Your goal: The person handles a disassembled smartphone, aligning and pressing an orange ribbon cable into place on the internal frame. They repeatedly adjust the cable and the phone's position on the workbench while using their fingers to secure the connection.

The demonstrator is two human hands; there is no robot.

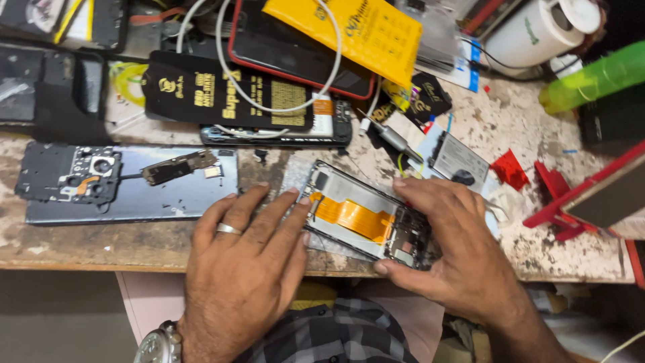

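Observation:
An opened phone frame (363,215) with an orange flex cable (353,216) lies tilted near the worn table's front edge (101,249). My left hand (245,265), with a ring and a wristwatch, rests flat with fingertips pressing on the frame's left end. My right hand (453,249) grips the frame's right end, thumb under its near corner and fingers over the top. To the left lies a dark phone back cover (134,185) with a small board piece on it.
Black and yellow packages (222,91), a white cable (269,101), another phone (295,138), a metal tool (393,141), red plastic parts (551,191), a green bottle (591,77) and a white roll (531,33) crowd the back of the table.

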